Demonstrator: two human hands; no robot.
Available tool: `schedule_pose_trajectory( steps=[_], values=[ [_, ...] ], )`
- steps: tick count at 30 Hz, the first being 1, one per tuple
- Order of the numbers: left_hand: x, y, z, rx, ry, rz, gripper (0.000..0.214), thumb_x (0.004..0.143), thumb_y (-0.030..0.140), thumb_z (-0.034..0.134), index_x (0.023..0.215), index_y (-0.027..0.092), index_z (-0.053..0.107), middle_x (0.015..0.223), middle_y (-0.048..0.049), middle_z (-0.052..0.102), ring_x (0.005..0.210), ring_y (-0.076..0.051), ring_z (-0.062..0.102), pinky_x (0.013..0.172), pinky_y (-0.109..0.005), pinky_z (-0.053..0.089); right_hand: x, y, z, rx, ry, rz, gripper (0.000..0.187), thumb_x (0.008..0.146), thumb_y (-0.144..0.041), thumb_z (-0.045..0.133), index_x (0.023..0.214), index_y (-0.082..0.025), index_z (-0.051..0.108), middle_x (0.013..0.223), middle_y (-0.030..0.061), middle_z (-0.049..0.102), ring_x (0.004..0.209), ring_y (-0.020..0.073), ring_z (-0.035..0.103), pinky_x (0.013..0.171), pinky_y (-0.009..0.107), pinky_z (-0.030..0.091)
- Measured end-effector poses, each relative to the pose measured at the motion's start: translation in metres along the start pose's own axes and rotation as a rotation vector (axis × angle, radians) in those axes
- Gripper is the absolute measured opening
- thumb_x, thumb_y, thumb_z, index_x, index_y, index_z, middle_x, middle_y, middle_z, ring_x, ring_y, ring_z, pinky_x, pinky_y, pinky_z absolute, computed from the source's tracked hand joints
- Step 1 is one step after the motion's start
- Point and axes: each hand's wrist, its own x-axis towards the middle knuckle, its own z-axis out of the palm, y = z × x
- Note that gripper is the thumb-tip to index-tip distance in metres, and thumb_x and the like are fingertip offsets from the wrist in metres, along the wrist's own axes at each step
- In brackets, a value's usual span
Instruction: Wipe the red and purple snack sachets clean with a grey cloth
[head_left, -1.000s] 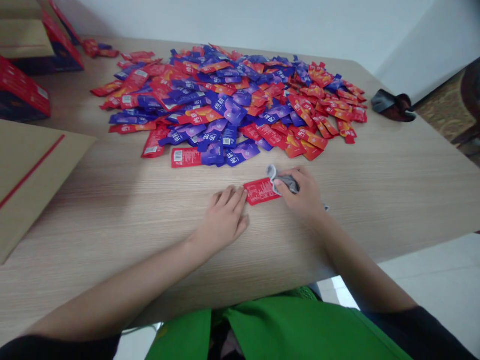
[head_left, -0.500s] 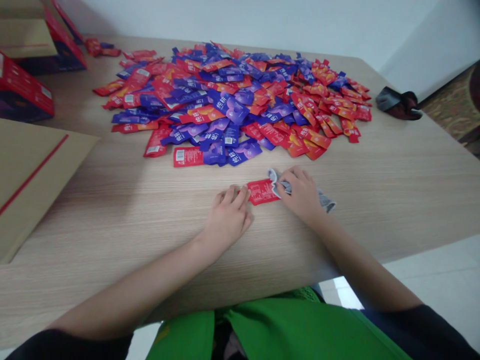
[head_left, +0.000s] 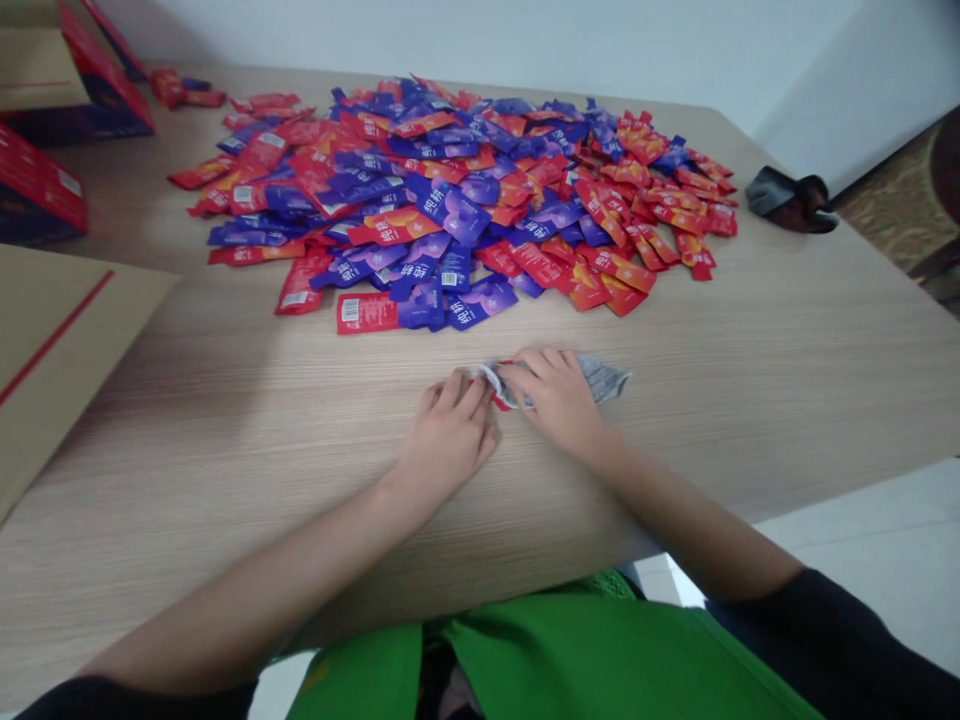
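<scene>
A grey cloth (head_left: 606,378) lies under my right hand (head_left: 555,398), whose fingers press it flat over a red sachet (head_left: 498,400); only a sliver of the sachet shows. My left hand (head_left: 448,435) rests on the wooden table (head_left: 750,340) with its fingertips on the sachet's left end, fingers held together and flat. Both hands meet at the table's near middle. Just beyond them spreads a big heap of red and purple sachets (head_left: 450,190).
A flat cardboard sheet with a red stripe (head_left: 52,340) lies at the left. Red and dark boxes (head_left: 45,130) stand at the far left corner. A dark folded cloth (head_left: 791,195) sits at the right edge. The table's near edge runs above my green lap.
My right hand has slid the grey cloth leftward over the red sachet, which showed almost whole before. My left hand has stayed on the sachet's left end.
</scene>
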Motion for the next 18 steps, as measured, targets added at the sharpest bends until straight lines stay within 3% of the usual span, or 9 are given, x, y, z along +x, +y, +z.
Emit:
schedule_pose_trajectory(
  steps=[6,9,13,16,18],
  values=[
    [0.001,0.0,0.0,0.019,-0.024,-0.015,0.047,0.095,0.027,0.042,0.138,0.011,0.054,0.148,-0.0116,0.049,0.131,-0.034,0.046,0.097,-0.047,0.044,-0.026,0.059,-0.001,-0.036,0.065,0.221,0.024,0.093,-0.021,0.047,0.105,-0.022,0.068,0.107,0.0081,0.064,0.093,0.0253,0.052,0.075,0.037,0.035],
    [0.001,0.0,-0.001,0.031,-0.027,-0.017,0.047,0.095,0.027,0.043,0.137,0.01,0.054,0.148,-0.0116,0.049,0.13,-0.034,0.047,0.097,-0.047,0.044,-0.027,0.068,-0.008,-0.049,0.076,0.278,0.023,0.089,-0.017,0.048,0.1,-0.022,0.068,0.101,0.008,0.065,0.091,0.0252,0.053,0.074,0.037,0.035],
    [0.002,0.001,-0.002,0.041,-0.009,-0.001,0.046,0.095,0.027,0.044,0.136,0.011,0.056,0.147,-0.0123,0.05,0.129,-0.034,0.048,0.095,-0.047,0.046,-0.016,0.039,-0.017,0.039,0.159,0.235,0.023,0.091,-0.02,0.047,0.102,-0.023,0.067,0.101,0.0084,0.063,0.093,0.0252,0.053,0.078,0.038,0.036],
    [0.001,0.001,-0.001,0.046,0.009,0.007,0.042,0.097,0.028,0.041,0.129,0.011,0.063,0.144,-0.0121,0.054,0.129,-0.035,0.049,0.093,-0.047,0.046,-0.009,0.008,-0.013,0.116,0.057,0.011,0.025,0.093,-0.019,0.045,0.108,-0.023,0.065,0.108,0.0075,0.063,0.097,0.0243,0.051,0.083,0.039,0.035],
    [0.001,0.0,0.001,0.046,0.016,0.006,0.039,0.098,0.027,0.04,0.123,0.012,0.066,0.145,-0.0102,0.053,0.131,-0.035,0.048,0.093,-0.047,0.046,-0.009,-0.003,-0.008,0.1,-0.027,-0.064,0.024,0.091,-0.016,0.047,0.106,-0.023,0.065,0.11,0.0066,0.063,0.097,0.0246,0.049,0.085,0.039,0.034]
  ],
)
